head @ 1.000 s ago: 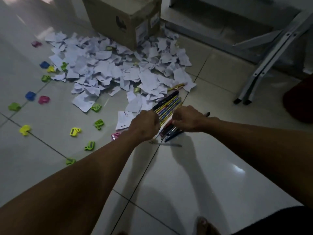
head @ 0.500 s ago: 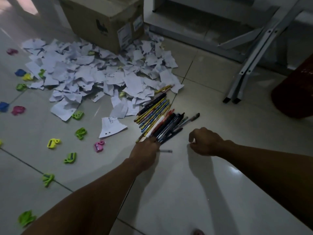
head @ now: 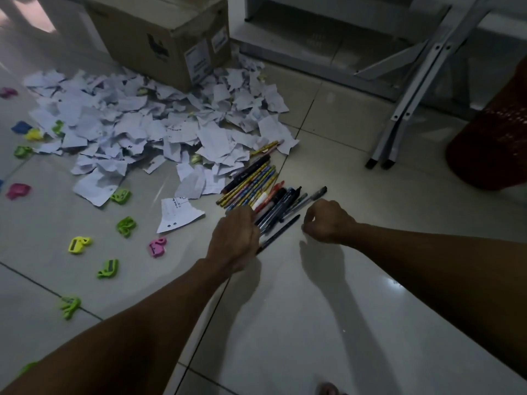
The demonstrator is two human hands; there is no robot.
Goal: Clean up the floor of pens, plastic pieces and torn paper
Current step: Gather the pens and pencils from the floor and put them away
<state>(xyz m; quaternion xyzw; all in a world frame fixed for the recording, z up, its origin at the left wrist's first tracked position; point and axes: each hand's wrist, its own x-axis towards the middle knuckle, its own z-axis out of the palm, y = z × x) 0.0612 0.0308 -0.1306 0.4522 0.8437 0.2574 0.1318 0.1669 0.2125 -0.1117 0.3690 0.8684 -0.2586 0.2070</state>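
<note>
A row of pens and pencils (head: 265,189) lies side by side on the tiled floor, just right of a wide heap of torn white paper (head: 159,129). My left hand (head: 233,238) sits over the near ends of the pens with its fingers curled round them; one dark pen (head: 281,232) sticks out beside it. My right hand (head: 328,220) hovers to the right of the row, fingers curled, with nothing seen in it. Coloured plastic pieces lie scattered to the left, among them a green one (head: 125,226), a pink one (head: 157,247) and a yellow one (head: 79,244).
A cardboard box (head: 171,32) stands behind the paper heap. Grey folding metal legs (head: 410,89) lean at the back right, and a dark red basket (head: 493,138) stands at the right edge. My foot (head: 328,390) shows at the bottom.
Both hands first drew back from the pens. Now the left hand has moved forward onto their near ends, and the right hand has come closer to the row.
</note>
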